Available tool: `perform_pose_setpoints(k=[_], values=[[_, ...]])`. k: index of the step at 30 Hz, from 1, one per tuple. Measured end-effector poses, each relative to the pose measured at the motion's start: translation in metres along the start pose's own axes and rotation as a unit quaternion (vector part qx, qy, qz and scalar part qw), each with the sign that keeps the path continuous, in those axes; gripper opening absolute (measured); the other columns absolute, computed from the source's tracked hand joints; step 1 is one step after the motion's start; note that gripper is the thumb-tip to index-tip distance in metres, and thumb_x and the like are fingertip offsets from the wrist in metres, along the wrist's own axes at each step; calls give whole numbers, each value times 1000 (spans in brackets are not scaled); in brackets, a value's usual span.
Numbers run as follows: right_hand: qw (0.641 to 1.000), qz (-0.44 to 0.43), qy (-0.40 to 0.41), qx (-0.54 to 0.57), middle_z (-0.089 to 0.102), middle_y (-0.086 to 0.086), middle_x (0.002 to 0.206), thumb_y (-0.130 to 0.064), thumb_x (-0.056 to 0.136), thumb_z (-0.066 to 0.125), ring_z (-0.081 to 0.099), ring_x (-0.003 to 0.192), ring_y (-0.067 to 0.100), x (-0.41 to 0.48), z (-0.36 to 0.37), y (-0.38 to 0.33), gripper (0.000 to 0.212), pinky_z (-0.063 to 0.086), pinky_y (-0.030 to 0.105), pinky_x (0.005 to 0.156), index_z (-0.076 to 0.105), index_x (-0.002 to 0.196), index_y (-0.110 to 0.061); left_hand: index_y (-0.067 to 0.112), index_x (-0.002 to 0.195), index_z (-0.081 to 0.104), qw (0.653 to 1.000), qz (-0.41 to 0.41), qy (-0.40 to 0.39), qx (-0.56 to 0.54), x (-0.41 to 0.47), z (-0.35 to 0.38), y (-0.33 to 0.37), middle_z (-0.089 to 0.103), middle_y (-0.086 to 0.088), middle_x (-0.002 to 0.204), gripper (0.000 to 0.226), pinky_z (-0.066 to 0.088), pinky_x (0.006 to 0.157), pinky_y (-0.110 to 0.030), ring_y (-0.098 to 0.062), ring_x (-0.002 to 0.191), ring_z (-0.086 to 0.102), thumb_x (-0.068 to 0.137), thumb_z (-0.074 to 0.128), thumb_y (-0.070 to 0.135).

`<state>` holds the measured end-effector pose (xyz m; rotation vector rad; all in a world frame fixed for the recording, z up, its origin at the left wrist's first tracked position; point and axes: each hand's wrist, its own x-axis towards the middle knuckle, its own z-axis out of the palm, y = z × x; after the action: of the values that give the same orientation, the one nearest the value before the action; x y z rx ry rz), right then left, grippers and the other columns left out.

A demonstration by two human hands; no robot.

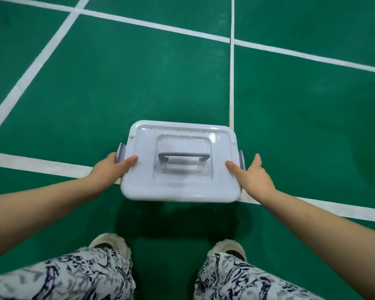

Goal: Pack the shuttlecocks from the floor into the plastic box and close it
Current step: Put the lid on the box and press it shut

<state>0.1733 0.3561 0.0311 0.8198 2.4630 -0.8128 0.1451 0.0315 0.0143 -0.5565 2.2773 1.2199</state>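
A white plastic box (182, 187) with its lid on sits low in front of me over the green floor. A grey handle (183, 157) lies flat in the lid's recess. Grey side latches (121, 153) stick out at the left and right ends, flipped outward. My left hand (110, 168) grips the box's left end, thumb on the lid and fingers by the latch. My right hand (252, 173) is at the right end, thumb on the lid and fingers spread beside the right latch (241, 159). No shuttlecocks are visible; the box's inside is hidden.
The green court floor (139, 83) carries white lines, one (41, 164) passing under the box. My two shoes (112, 242) and patterned trouser legs (74, 276) fill the bottom of the view, just behind the box.
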Motion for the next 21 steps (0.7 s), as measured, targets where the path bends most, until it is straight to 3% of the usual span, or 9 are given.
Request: perform_pose_setpoints(k=[3,5,10,14,21], values=[[991,51,-65,110,58,10,127,-66,80,49,58,111,30,4,9,4,78,45,40,99,45,131,-8,11,108,50,996,42,32,75,2,1,3,58,-7,104,39,40,78,-36,-28,93,53,87,52,44],[990,40,-64,123,63,6,115,-67,79,49,61,101,27,5,11,4,70,48,40,94,54,119,-10,10,109,49,988,63,53,131,1,5,9,55,-7,98,36,39,75,-36,-28,90,52,90,47,41],[992,3,-37,124,58,5,109,-56,86,50,57,100,27,4,9,4,59,47,37,87,50,119,-7,9,93,47,969,77,101,211,-1,9,13,55,-9,87,30,35,66,-35,-30,80,50,93,40,38],[991,-8,-23,130,60,7,113,-53,86,52,59,103,28,4,9,1,54,47,42,93,51,117,-10,8,94,51,949,110,129,266,-1,10,14,58,-10,85,32,37,64,-35,-31,78,52,94,37,36],[994,-45,1,104,64,7,110,-47,91,46,61,98,30,0,11,-4,43,50,46,89,52,115,-12,6,89,52,942,126,140,276,2,11,14,58,-11,81,34,34,62,-35,-31,76,51,94,35,35]])
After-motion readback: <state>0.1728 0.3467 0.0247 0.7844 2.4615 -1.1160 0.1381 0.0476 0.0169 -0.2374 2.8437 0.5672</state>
